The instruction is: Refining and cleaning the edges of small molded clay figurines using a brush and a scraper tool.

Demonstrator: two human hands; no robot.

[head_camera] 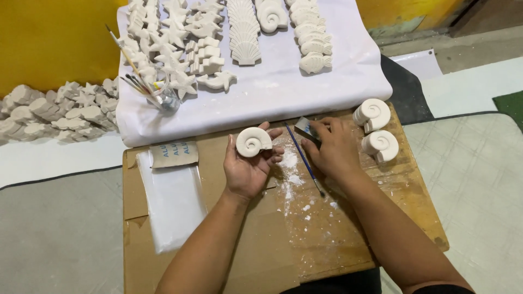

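Observation:
My left hand (248, 166) lies palm up over a brown cardboard sheet (348, 234) and cradles a white plaster spiral shell (253, 141) on its fingers. My right hand (333, 149) is just to the right, its fingers pinched on a small folded piece of sandpaper (305, 128). A thin blue-handled brush (303, 158) lies on the cardboard between the two hands, beside spilled white dust (290, 163). Two more white spiral shells (376, 129) stand at the cardboard's right corner.
A white sheet (283, 92) behind holds rows of plaster starfish, scallops, fish and spirals, plus a glass jar of brushes (163, 98). More castings (54, 111) pile at the left by a yellow wall. A sandpaper strip (174, 153) and clear plastic bag (171, 201) lie left.

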